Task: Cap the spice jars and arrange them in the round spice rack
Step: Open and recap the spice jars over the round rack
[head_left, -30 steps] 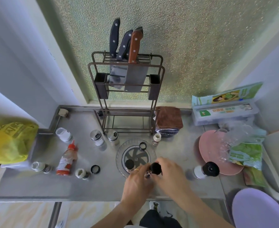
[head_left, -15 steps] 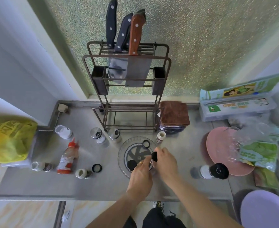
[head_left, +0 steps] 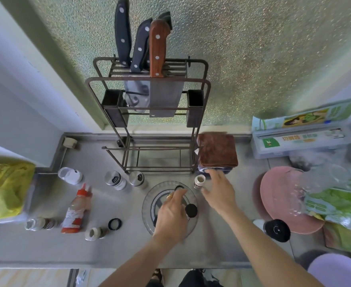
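Note:
The clear round spice rack lies on the steel counter. A jar with a black cap stands in it, just right of my left hand. That hand's fingertips pinch a black ring lid at the rack's far edge. My right hand hovers with fingers spread, close to the right of a small uncapped jar but apart from it. Another uncapped jar lies on its side beside a second black ring lid.
Two silver-topped shakers, a white jar, a red bottle and a lying jar sit left. A knife rack stands behind, with a brown cloth. A black-topped grinder and pink plate are right.
Both hands let go of the black-capped jar, which now stands in the rack. My left hand moved to the ring lid; my right hand moved out toward the uncapped jar.

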